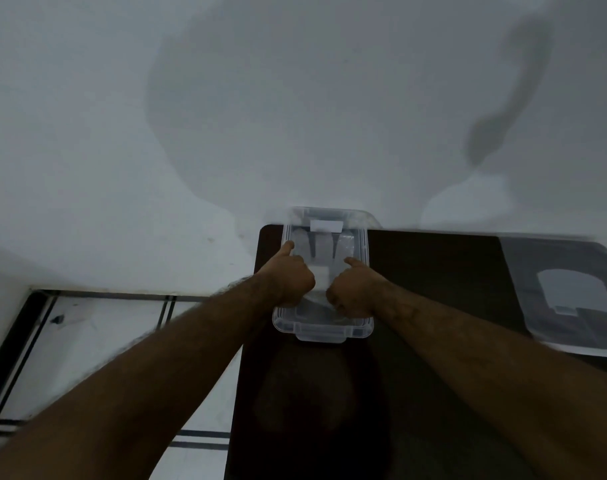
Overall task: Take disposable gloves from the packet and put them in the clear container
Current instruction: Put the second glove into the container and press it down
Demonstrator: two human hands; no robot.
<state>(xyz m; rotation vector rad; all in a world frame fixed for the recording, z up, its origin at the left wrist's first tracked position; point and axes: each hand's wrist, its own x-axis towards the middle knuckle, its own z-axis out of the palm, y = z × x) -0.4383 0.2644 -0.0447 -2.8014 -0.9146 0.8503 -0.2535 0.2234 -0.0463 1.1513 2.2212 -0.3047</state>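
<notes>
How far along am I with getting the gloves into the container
Done: clear gloves already lie in the clear container. In hand: your left hand and right hand are fisted, pressing a glove down inside. Left: possibly more from the packet at the right.

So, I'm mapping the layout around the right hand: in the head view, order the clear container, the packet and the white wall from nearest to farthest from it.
1. Clear container: directly under the right hand, which rests in it.
2. Packet: on the dark table, off to that hand's right.
3. White wall: beyond the table's far edge, past the container.
</notes>
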